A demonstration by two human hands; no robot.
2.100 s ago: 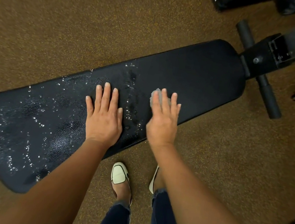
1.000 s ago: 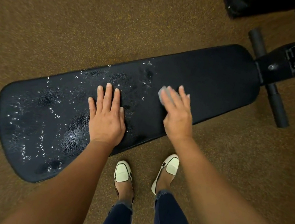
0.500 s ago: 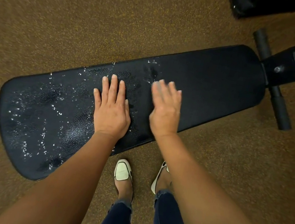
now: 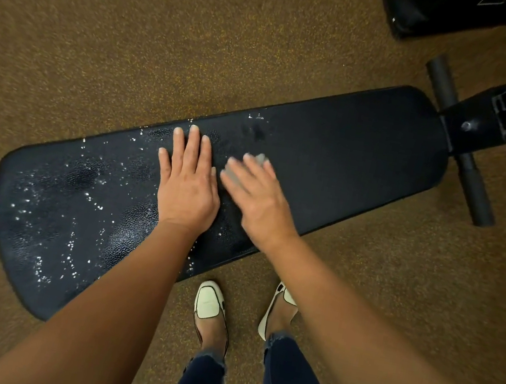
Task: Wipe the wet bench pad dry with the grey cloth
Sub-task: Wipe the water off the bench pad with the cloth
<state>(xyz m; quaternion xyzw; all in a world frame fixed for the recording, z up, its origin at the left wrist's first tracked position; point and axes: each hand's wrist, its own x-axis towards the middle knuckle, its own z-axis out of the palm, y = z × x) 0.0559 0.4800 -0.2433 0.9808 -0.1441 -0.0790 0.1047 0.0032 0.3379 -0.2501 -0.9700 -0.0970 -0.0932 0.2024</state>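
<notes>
The long black bench pad (image 4: 351, 154) lies slanted across the brown floor. Its left half (image 4: 52, 202) is speckled with water drops, while the right half looks dry. My left hand (image 4: 187, 184) rests flat on the pad's middle, fingers spread, holding nothing. Just to its right, my right hand (image 4: 257, 199) presses the grey cloth (image 4: 259, 158) against the pad. Only a small grey edge of the cloth shows past the blurred fingertips; the rest is hidden under the palm.
The bench's black frame bracket (image 4: 477, 122) and foam roller bar (image 4: 475, 195) stick out at the pad's right end. More black padded equipment (image 4: 442, 12) stands at the top right. My two feet in cream shoes (image 4: 209, 302) stand at the pad's near edge.
My right hand has swept back and forth with the cloth over the pad's middle and now sits close beside the left hand. The left hand has stayed flat in place.
</notes>
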